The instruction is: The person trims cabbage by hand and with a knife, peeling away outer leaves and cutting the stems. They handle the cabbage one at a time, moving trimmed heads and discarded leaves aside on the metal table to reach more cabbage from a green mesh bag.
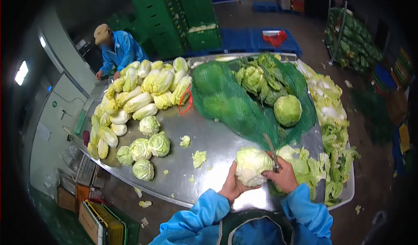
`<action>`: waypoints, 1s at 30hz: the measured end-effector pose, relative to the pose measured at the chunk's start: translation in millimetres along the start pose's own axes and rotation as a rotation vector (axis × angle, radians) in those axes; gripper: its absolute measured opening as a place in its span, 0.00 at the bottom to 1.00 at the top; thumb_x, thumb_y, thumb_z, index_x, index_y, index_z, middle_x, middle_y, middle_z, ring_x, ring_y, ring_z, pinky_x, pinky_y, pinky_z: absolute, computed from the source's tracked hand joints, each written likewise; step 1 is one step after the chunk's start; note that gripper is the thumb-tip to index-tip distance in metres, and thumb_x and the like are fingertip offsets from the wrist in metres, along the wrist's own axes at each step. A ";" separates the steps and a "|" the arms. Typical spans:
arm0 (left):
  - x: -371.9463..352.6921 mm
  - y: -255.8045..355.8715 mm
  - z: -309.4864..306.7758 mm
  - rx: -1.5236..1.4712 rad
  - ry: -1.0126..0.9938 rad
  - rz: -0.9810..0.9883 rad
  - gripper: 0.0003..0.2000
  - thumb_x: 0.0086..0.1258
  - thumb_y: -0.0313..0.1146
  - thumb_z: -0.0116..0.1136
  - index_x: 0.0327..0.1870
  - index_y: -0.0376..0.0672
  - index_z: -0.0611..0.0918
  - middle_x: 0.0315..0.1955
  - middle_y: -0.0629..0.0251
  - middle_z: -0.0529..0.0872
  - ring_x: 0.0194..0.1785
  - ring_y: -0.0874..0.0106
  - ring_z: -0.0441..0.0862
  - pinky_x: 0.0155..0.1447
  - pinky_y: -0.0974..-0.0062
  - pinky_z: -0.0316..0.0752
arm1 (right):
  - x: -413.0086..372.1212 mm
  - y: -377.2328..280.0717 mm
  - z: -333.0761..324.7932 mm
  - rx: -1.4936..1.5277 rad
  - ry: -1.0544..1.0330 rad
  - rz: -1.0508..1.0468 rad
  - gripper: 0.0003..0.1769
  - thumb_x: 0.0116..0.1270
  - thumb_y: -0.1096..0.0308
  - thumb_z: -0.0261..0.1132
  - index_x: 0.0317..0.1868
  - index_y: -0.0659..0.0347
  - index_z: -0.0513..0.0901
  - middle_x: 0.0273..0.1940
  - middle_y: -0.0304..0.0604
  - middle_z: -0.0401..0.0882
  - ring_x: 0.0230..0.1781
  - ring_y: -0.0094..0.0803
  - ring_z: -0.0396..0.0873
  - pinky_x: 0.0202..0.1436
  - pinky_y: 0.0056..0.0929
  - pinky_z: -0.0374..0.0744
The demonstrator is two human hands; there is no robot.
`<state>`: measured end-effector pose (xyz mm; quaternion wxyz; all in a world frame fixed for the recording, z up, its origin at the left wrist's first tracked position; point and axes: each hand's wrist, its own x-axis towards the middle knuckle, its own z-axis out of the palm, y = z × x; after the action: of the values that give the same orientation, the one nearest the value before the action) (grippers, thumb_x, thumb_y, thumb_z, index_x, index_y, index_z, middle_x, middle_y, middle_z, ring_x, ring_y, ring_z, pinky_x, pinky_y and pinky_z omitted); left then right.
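A pale green cabbage (252,163) is held above the near edge of the metal table. My left hand (232,186) cups it from below and the left side. In my right hand (285,176) is a knife (271,147), its narrow blade pointing up and away beside the cabbage. The right thumb presses on the cabbage's lower right side. Loose outer leaves (300,166) lie just right of that hand. Farther back, a green mesh bag (244,118) spreads over the table, with a round cabbage (288,110) and leafy heads on its open end.
Several trimmed cabbages (140,149) sit left on the metal table (191,134), in front of piled napa cabbages (139,101). A leaf-filled white bin (351,175) adjoins the right edge. A co-worker (124,49) stands at the far left. Green crates (159,23) are stacked behind.
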<state>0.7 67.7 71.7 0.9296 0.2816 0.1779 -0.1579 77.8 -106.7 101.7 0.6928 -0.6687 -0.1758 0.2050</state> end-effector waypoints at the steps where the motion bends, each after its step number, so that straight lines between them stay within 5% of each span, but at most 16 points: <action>1: 1.7 -1.2 -3.3 0.001 -0.012 -0.023 0.40 0.67 0.71 0.27 0.71 0.51 0.61 0.65 0.59 0.70 0.63 0.54 0.73 0.60 0.45 0.71 | -1.3 -8.6 -2.9 0.068 -0.023 0.101 0.37 0.51 0.76 0.75 0.62 0.73 0.70 0.55 0.49 0.77 0.53 0.29 0.76 0.56 0.27 0.76; 2: 1.3 -0.8 1.3 -0.003 0.029 -0.013 0.39 0.68 0.70 0.27 0.71 0.51 0.60 0.65 0.58 0.70 0.61 0.54 0.74 0.60 0.45 0.72 | -2.4 -23.2 -1.7 -0.081 -0.015 0.075 0.36 0.53 0.77 0.73 0.63 0.73 0.69 0.53 0.46 0.79 0.49 0.27 0.77 0.55 0.25 0.77; 15: 8.7 -5.8 25.8 -0.018 0.087 0.063 0.37 0.66 0.65 0.43 0.70 0.49 0.62 0.65 0.56 0.70 0.64 0.53 0.71 0.62 0.43 0.69 | -18.2 -19.8 -8.4 0.216 0.062 0.248 0.38 0.55 0.76 0.72 0.66 0.70 0.66 0.59 0.48 0.74 0.54 0.26 0.74 0.58 0.26 0.75; 17: 9.5 -7.9 29.3 0.033 0.129 0.148 0.34 0.68 0.62 0.44 0.69 0.49 0.64 0.63 0.56 0.72 0.63 0.56 0.73 0.62 0.48 0.71 | -19.3 3.3 -17.4 -0.333 0.109 -0.242 0.39 0.56 0.70 0.72 0.67 0.68 0.65 0.64 0.52 0.68 0.55 0.34 0.77 0.58 0.29 0.75; 24: 17.3 -13.6 16.9 0.104 0.218 0.191 0.33 0.69 0.61 0.44 0.68 0.49 0.64 0.63 0.57 0.72 0.62 0.57 0.74 0.62 0.50 0.72 | -36.3 -15.7 -4.8 -0.639 0.021 -0.040 0.37 0.63 0.59 0.66 0.69 0.59 0.63 0.67 0.55 0.63 0.57 0.47 0.75 0.56 0.34 0.76; 26: 15.3 -10.5 11.8 0.035 0.177 0.104 0.34 0.68 0.62 0.43 0.69 0.48 0.64 0.63 0.57 0.71 0.62 0.56 0.74 0.62 0.48 0.71 | -33.9 5.7 -5.5 -0.805 0.111 -0.384 0.36 0.66 0.58 0.62 0.71 0.58 0.60 0.67 0.50 0.66 0.40 0.38 0.82 0.43 0.30 0.80; 27: 14.3 -8.7 9.5 -0.033 0.135 0.019 0.35 0.67 0.64 0.41 0.69 0.48 0.63 0.64 0.56 0.71 0.63 0.55 0.73 0.62 0.45 0.71 | -34.3 5.7 -6.8 -0.803 0.111 -0.383 0.36 0.66 0.58 0.62 0.71 0.58 0.60 0.67 0.50 0.66 0.40 0.38 0.82 0.43 0.30 0.80; 28: 13.9 -6.7 10.3 -0.132 0.128 -0.035 0.37 0.65 0.66 0.39 0.69 0.50 0.63 0.63 0.54 0.72 0.60 0.50 0.75 0.47 0.51 0.80 | -34.1 4.2 -9.2 -0.346 0.135 -0.137 0.33 0.68 0.58 0.60 0.70 0.57 0.61 0.64 0.50 0.69 0.30 0.31 0.79 0.34 0.26 0.78; 29: 14.3 -9.1 5.1 -0.131 0.131 -0.034 0.37 0.65 0.66 0.39 0.69 0.50 0.63 0.63 0.54 0.72 0.60 0.50 0.75 0.47 0.51 0.80 | -33.4 2.3 -12.2 0.113 0.152 0.108 0.30 0.71 0.58 0.58 0.70 0.56 0.62 0.62 0.49 0.72 0.21 0.24 0.76 0.25 0.23 0.76; 30: 15.8 -15.0 -5.9 -0.245 0.004 -0.071 0.37 0.66 0.66 0.38 0.69 0.50 0.63 0.63 0.53 0.71 0.59 0.47 0.75 0.42 0.51 0.81 | -31.0 0.6 -18.6 0.198 0.184 0.162 0.28 0.73 0.58 0.56 0.69 0.58 0.63 0.60 0.49 0.74 0.18 0.20 0.71 0.20 0.20 0.72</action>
<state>7.4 56.2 53.5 0.9505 0.1596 0.2076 -0.1675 61.0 -138.7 101.1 0.7497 -0.6249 -0.0362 0.2146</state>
